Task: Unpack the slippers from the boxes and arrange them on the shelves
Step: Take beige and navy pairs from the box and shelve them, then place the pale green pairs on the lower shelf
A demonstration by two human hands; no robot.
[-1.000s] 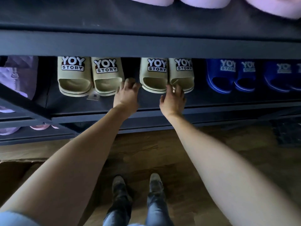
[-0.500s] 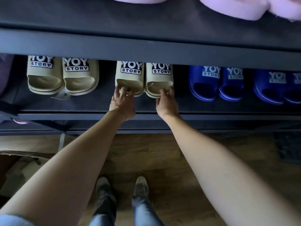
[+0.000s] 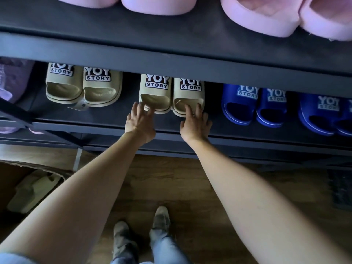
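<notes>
Two beige slippers with a "YOY STORY" badge stand side by side on the dark shelf. My left hand touches the heel of the left beige slipper with straight fingers. The fingers of my right hand lie flat on the heel of the right beige slipper. Neither hand grips anything. Another beige pair sits further left on the same shelf. The shelf above hides the slippers' toes.
Two blue pairs stand to the right, pink slippers on the upper shelf. A cardboard box at the lower left holds a pale slipper. Purple slippers sit at far left. Wooden floor and my feet lie below.
Both hands went from beside the beige pair onto the slippers' heels, and the pair sits slightly deeper under the upper shelf. The view tilted, bringing the box into sight.
</notes>
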